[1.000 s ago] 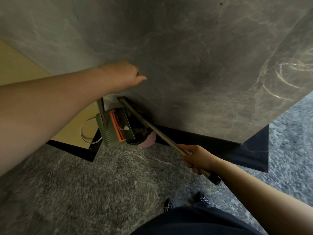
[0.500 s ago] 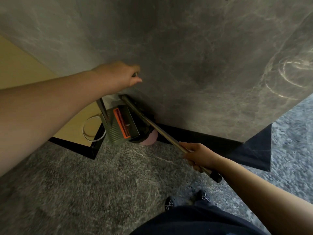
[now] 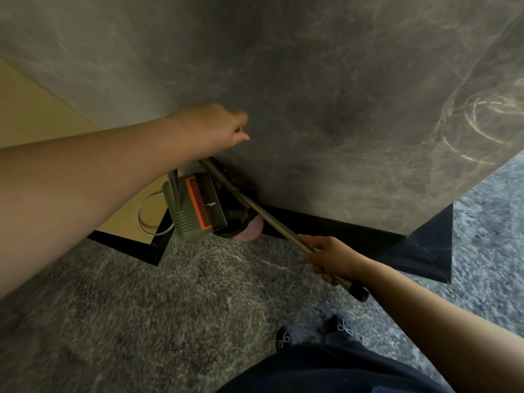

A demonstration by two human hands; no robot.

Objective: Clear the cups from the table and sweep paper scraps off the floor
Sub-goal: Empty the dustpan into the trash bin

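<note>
The right hand (image 3: 333,258) is clamped around the broom handle (image 3: 263,219) near its top end; the shaft runs up and left, down to the dustpan (image 3: 195,207) at the wall's foot. The left hand (image 3: 211,129) grips the dustpan's upright handle, directly above the pan, with a paper scrap (image 3: 210,204) inside.

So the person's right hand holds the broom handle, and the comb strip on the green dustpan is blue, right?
Not quite. The head view shows the comb strip on the green dustpan is orange, not blue. The right hand does hold the broom handle.
</note>
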